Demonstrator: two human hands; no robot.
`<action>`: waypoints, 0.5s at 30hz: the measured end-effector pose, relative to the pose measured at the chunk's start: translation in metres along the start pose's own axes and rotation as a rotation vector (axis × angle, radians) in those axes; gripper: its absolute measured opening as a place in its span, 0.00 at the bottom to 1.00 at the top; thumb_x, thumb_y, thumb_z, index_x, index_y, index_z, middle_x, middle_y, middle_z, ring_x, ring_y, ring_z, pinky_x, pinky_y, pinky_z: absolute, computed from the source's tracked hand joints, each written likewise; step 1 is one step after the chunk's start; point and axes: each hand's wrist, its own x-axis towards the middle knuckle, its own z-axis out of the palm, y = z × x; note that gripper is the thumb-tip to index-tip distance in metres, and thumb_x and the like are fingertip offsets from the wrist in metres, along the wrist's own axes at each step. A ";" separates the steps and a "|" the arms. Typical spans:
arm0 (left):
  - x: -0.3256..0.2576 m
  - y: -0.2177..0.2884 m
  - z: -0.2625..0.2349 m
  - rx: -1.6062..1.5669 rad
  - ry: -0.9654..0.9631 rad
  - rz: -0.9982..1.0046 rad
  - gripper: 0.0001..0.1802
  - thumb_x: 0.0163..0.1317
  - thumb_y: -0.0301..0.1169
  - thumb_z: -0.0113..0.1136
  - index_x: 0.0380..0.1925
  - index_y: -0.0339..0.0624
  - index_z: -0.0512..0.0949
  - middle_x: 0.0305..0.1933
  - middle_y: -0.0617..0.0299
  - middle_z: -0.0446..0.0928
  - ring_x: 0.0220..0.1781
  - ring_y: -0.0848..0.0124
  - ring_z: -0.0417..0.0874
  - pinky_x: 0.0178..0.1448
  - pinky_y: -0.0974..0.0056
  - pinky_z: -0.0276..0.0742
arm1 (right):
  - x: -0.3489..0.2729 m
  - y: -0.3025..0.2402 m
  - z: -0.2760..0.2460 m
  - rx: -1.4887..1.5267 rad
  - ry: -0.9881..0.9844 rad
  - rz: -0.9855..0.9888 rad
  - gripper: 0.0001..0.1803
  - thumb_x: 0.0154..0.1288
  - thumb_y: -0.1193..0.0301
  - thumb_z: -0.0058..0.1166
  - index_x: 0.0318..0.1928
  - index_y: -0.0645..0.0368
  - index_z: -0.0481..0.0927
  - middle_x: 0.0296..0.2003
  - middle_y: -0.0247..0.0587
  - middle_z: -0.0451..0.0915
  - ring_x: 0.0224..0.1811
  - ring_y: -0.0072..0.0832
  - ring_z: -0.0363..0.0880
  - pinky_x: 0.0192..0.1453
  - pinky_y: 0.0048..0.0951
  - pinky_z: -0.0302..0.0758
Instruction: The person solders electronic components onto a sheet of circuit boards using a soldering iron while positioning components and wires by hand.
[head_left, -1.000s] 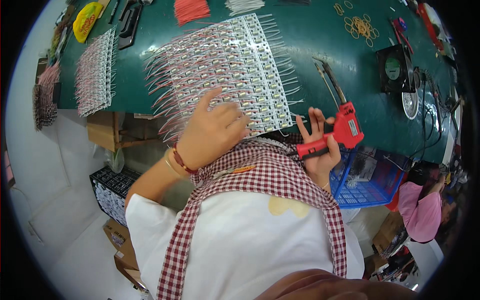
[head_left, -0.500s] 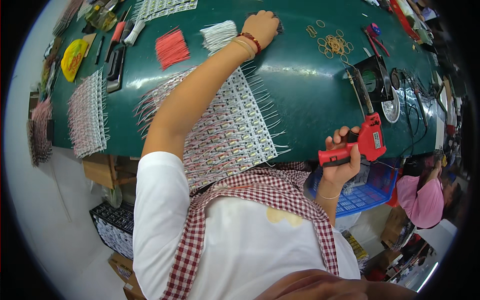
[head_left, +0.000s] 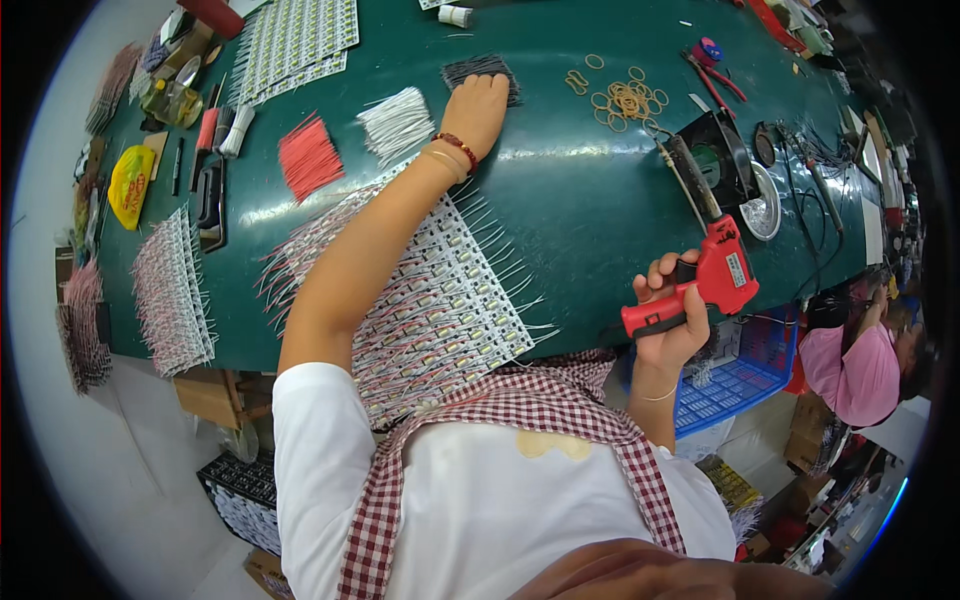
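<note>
Since a moment ago the left arm has stretched further across the green counter (head_left: 560, 200), and the left hand (head_left: 478, 108) now lies on a small bundle of black wires (head_left: 480, 72) at the far side; its fingers are curled down over the bundle's near end, though I cannot tell whether they have closed on any wire; a red bead bracelet (head_left: 456, 146) circles the wrist. Just to the left of that grip sits a bundle of white wires (head_left: 396, 122), and further left a bundle of red wires (head_left: 308, 156); to its right, apart from it, loose yellow rubber bands (head_left: 624, 96) are scattered on the counter. Under the forearm, nearer the person, a broad sheet of LED strips (head_left: 440, 300) with thin wire leads fans out toward the counter's near edge.

The right hand (head_left: 672, 320) has drifted little; it is clamped around the handle of a red soldering gun (head_left: 712, 284), held upright off the near edge of the counter, the long dark tip pointing away over the surface; beyond the tip stands a small black fan (head_left: 716, 158) and beside it a round metal dish (head_left: 764, 208). Below that grip a blue plastic basket (head_left: 744, 372) hangs beneath the counter's edge.
</note>
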 end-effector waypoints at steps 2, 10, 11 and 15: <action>0.000 0.000 -0.001 0.043 -0.030 0.035 0.04 0.57 0.26 0.48 0.31 0.40 0.72 0.33 0.55 0.76 0.40 0.59 0.77 0.44 0.56 0.74 | -0.002 0.000 0.001 0.007 -0.001 0.003 0.19 0.64 0.69 0.51 0.54 0.58 0.67 0.41 0.47 0.73 0.42 0.33 0.76 0.52 0.43 0.80; -0.007 -0.002 -0.002 0.022 0.056 0.035 0.03 0.56 0.27 0.50 0.29 0.42 0.74 0.35 0.59 0.71 0.43 0.62 0.72 0.45 0.59 0.70 | -0.009 -0.002 -0.002 -0.018 0.036 -0.021 0.18 0.64 0.70 0.51 0.53 0.58 0.67 0.40 0.47 0.74 0.42 0.33 0.76 0.53 0.44 0.80; -0.006 -0.003 -0.001 0.028 0.088 0.043 0.03 0.56 0.27 0.50 0.29 0.42 0.74 0.35 0.59 0.71 0.43 0.62 0.72 0.45 0.59 0.70 | -0.010 -0.002 -0.002 -0.020 0.045 -0.022 0.18 0.64 0.70 0.51 0.53 0.58 0.67 0.40 0.47 0.74 0.42 0.33 0.76 0.53 0.44 0.80; -0.005 -0.007 0.003 0.061 -0.012 0.009 0.04 0.55 0.27 0.54 0.30 0.42 0.74 0.36 0.58 0.72 0.44 0.60 0.72 0.47 0.59 0.70 | -0.013 -0.001 -0.001 -0.032 0.067 -0.026 0.17 0.64 0.70 0.51 0.52 0.58 0.67 0.40 0.46 0.74 0.42 0.32 0.76 0.53 0.44 0.79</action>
